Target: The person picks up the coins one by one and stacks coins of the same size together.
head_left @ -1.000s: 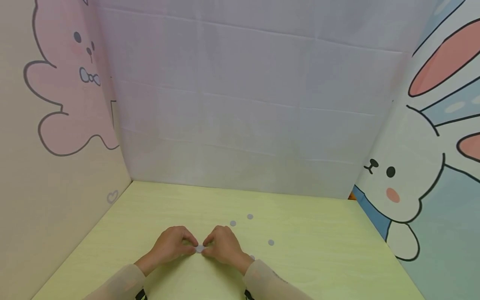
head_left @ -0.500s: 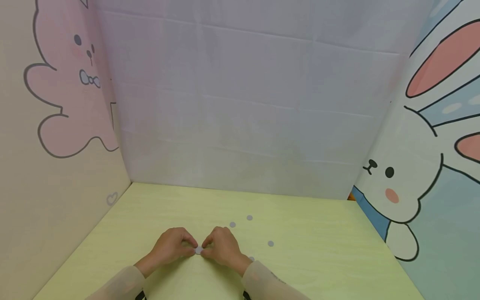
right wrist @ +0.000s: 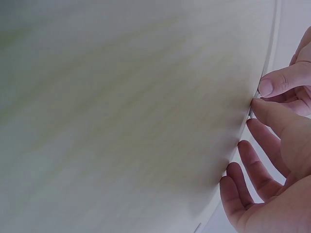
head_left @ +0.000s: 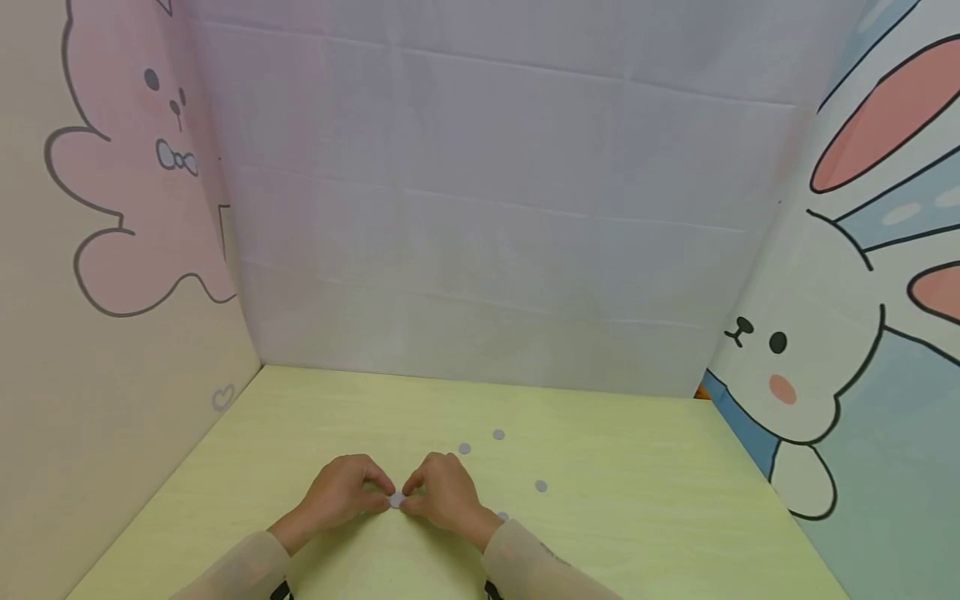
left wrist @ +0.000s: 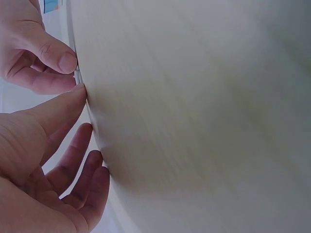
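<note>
Pinching from both sides, a person's bare left hand (head_left: 345, 492) and bare right hand (head_left: 444, 498) are working on one small, flat, round grey disc (head_left: 397, 500), material unclear. Left grip is clamping on the disc's left edge, thumb and finger closing in; right grip is mirroring it on the right edge. Disc is sitting between the hands, at or just above the flat pale yellow-green surface (head_left: 637, 467); can't tell which, wrist views are showing only a thin sliver. Spare fingers are hovering close to the surface, contact unclear.

Doing this well, I'm judging, is depending on matched pressure: something this thin is probably slipping or tilting if one side is twisting harder. Better be holding the rim only, leaving the middle uncovered, moving slowly, wrists low. A second grey disc (head_left: 465, 448) and third grey disc (head_left: 498, 434) are lying beyond the right hand, a fourth grey disc (head_left: 541, 486) farther right. A fifth grey disc (head_left: 503, 517) is peeking out by the beige fabric right sleeve (head_left: 536, 562), so that forearm should be minding it.
</note>
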Tool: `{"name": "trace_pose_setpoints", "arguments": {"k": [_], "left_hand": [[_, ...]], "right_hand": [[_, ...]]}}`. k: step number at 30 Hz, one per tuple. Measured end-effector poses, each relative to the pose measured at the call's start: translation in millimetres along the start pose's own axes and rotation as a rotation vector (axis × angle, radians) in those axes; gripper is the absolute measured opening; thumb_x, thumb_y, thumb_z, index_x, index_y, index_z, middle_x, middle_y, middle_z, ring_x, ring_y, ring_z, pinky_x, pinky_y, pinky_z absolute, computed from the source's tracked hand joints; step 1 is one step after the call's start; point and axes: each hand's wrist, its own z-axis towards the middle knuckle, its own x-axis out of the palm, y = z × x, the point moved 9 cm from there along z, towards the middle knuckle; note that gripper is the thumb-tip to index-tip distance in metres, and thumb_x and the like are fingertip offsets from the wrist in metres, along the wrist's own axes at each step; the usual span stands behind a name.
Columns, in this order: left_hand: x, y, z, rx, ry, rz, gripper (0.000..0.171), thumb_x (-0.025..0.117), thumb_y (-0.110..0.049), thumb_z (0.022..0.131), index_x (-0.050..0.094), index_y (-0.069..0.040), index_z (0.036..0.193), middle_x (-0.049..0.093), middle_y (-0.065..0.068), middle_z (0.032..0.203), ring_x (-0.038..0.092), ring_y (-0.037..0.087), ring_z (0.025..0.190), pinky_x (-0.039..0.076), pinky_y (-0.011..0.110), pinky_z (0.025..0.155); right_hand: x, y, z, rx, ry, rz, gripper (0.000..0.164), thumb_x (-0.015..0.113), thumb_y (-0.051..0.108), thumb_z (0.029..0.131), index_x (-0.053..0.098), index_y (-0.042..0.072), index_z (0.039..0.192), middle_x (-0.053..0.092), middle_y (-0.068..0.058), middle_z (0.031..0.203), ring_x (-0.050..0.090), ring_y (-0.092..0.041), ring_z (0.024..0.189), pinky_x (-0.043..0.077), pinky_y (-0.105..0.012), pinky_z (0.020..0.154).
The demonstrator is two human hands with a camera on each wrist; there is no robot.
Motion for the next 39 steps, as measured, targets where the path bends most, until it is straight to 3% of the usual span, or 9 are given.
{"name": "trace_pose_setpoints", "arguments": {"k": [39], "left_hand": [[1.9,1.9,1.4,0.033,0.020,-0.007,0.016,0.094,-0.019,0.079,0.083,-0.026,0.088,0.075,-0.014,0.094,0.070,0.017,0.094,0.058,0.047,0.083]], "right_hand": [[1.1,-0.6,2.9,0.039,0.000,-0.035,0.012,0.096,0.023,0.080,0.087,0.018,0.086,0.069,0.005,0.090,0.054,-0.009,0.083,0.044,-0.021,0.068]]}}
